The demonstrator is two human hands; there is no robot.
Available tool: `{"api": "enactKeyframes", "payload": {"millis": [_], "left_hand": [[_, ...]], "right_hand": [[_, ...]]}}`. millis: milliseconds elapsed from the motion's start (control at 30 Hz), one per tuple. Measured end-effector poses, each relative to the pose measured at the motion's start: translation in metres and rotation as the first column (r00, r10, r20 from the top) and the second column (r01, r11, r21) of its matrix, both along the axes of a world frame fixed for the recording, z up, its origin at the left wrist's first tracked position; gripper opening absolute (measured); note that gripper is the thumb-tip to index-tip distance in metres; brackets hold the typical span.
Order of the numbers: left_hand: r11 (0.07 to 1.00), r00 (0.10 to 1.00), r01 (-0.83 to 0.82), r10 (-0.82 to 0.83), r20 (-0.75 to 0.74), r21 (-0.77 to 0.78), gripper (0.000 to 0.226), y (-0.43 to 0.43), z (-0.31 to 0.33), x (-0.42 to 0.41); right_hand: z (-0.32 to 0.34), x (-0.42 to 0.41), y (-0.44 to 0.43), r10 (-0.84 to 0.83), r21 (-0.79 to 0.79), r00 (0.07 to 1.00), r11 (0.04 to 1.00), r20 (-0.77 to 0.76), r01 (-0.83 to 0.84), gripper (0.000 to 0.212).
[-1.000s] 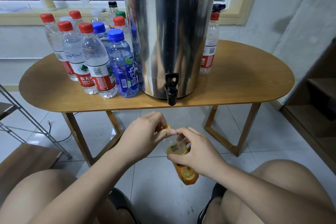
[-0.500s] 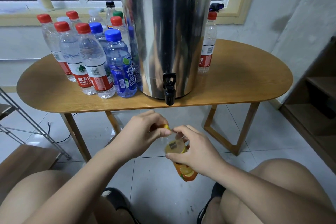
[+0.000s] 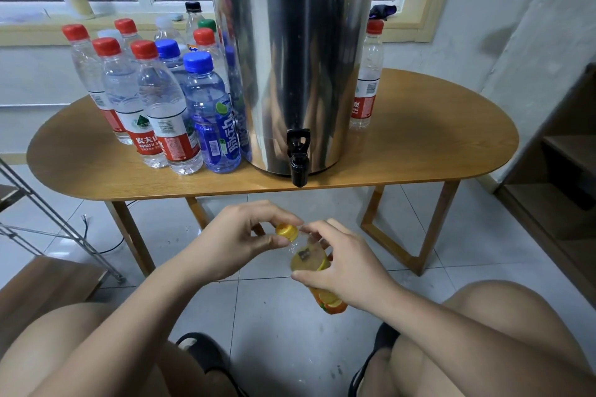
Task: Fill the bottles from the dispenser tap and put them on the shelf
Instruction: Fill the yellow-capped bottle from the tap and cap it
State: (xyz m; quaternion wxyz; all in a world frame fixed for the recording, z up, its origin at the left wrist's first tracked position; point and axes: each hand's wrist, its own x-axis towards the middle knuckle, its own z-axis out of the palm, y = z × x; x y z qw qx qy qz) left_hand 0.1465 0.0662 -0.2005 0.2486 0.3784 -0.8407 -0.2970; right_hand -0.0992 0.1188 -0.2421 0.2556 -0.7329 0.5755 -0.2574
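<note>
Head view: orange-labelled bottle (image 3: 304,259), probably being uncapped: grip the body firmly without squeezing, turn the yellow cap (image 3: 286,231) squarely. Bottle wrapped in the curled right hand (image 3: 348,271), cap pinched by the left hand (image 3: 238,235) beside it; both near, low, below the tap (image 3: 298,158) at the table (image 3: 419,145) edge.

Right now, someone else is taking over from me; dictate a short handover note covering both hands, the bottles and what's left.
Left hand pinches the yellow cap, which sits on the orange-label bottle.
Right hand grips that bottle in front of the table, lower than the tap.
Capped bottles stand left of the dispenser; a lone bottle stands to its right.
Done: cannot tell if any are filled.
Left, likely: uncap, fill, recap, shelve, repeat.
</note>
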Motion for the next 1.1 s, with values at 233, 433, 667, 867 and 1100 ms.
{"api": "enactKeyframes", "payload": {"millis": [233,433,667,867,1100], "left_hand": [[0.989,0.989,-0.148,0.147,-0.018,-0.026,0.040,-0.008,0.001,-0.008],[0.920,0.940,-0.336,0.341,-0.011,-0.202,0.051,-0.024,0.002,-0.010],[0.811,0.866,-0.472,0.501,-0.007,-0.344,0.047,-0.055,0.003,0.015],[0.773,0.816,-0.499,0.572,0.088,-0.391,0.041,-0.065,-0.007,0.025],[0.779,0.830,-0.503,0.557,0.042,-0.374,0.047,-0.063,-0.004,0.025]], "right_hand": [[0.000,0.006,-0.004,-0.017,-0.022,1.000,1.000,-0.002,0.017,0.073],[-0.002,0.009,-0.009,-0.075,-0.055,0.997,0.996,0.025,0.076,0.068],[-0.004,0.007,-0.017,-0.138,-0.018,0.981,0.990,0.137,0.142,0.066],[-0.001,0.009,-0.025,-0.170,0.002,0.965,0.985,0.199,0.174,0.070],[-0.001,0.012,-0.032,-0.213,0.020,0.944,0.976,0.253,0.215,0.068]]}}
